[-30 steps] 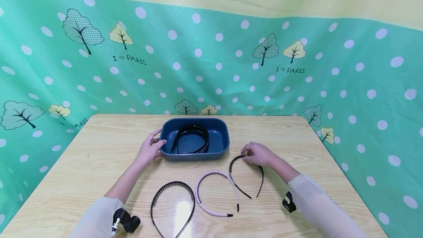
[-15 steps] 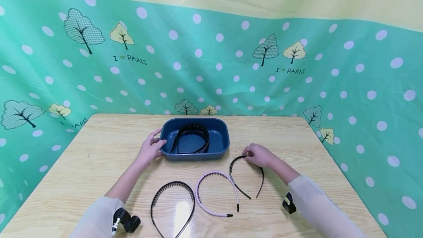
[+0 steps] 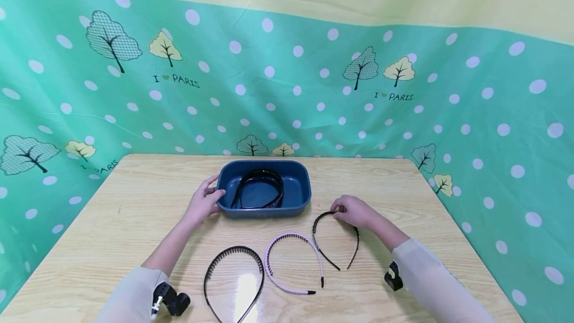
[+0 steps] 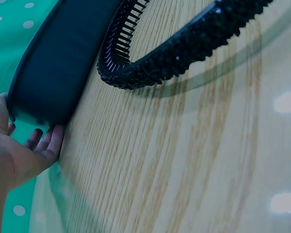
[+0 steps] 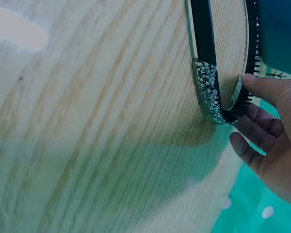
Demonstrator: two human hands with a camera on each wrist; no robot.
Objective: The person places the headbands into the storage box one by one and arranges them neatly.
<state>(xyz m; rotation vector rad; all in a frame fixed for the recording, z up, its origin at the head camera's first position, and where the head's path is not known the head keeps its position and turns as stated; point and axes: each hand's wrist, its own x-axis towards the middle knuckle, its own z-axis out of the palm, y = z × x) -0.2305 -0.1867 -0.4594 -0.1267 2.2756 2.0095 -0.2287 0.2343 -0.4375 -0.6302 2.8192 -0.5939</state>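
Observation:
In the head view my left hand (image 3: 202, 203) grips the left end of a dark blue plastic basin (image 3: 269, 214), thumb at the rim. The left wrist view shows that hand (image 4: 22, 155) with its fingertips against the basin's (image 4: 58, 63) lower side. Black headbands (image 3: 279, 188) lie inside the basin. To the basin's right, my right hand (image 3: 354, 212) pinches the top of a thin black toothed headband (image 3: 315, 228). Close up in the right wrist view, thumb and fingers of the hand (image 5: 281, 131) meet the headband (image 5: 208, 87), which has silvery glitter along part of its band.
A lilac headband (image 3: 291, 290) with black tips lies on the wooden table (image 3: 134, 213), close beside the pinched one. Left of it is a black toothed headband (image 3: 237, 248), its outside studded in the left wrist view. A green dotted cloth (image 3: 296, 108) hangs behind.
My right hand has shifted very slightly to the right with the pinched headband. The left hand and the basin stay where they were.

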